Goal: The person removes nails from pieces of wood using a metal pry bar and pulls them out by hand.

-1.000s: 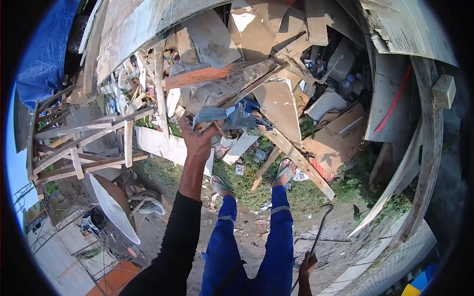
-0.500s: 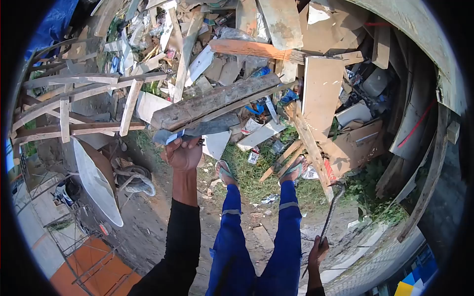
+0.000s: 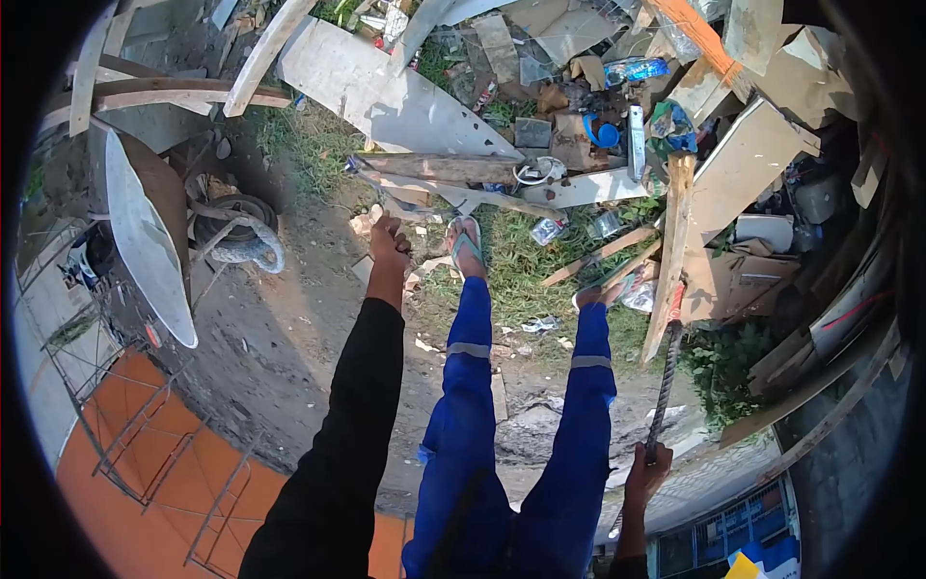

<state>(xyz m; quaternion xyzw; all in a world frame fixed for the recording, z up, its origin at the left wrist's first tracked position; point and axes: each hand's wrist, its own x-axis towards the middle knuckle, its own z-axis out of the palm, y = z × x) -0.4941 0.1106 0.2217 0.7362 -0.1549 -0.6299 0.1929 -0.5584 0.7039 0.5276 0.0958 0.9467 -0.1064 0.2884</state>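
My left hand (image 3: 390,243) is in front of my left foot, fingers curled in with nothing visible in them. Just beyond it a weathered wooden beam (image 3: 439,169) lies across the debris, apart from the fingers. Low on the right, my right hand (image 3: 648,470) is wrapped round a ribbed, dark metal crowbar (image 3: 664,391). The bar slants up and forward, its far end by the foot of a leaning wooden post (image 3: 677,241) with a red patch. My sandalled feet stand on grass either side of some thin wood strips (image 3: 600,257).
A heap of boards, cardboard and rubbish spreads ahead, with a large pale panel (image 3: 362,82) and a leaning board (image 3: 748,169). A tipped wheelbarrow (image 3: 145,232) stands left. A metal frame (image 3: 145,434) is lower left. Plants (image 3: 728,372) grow on the right.
My left hand has let go of the wooden beam, which now lies lower, near my feet. The view has shifted. My right hand still holds the crowbar.
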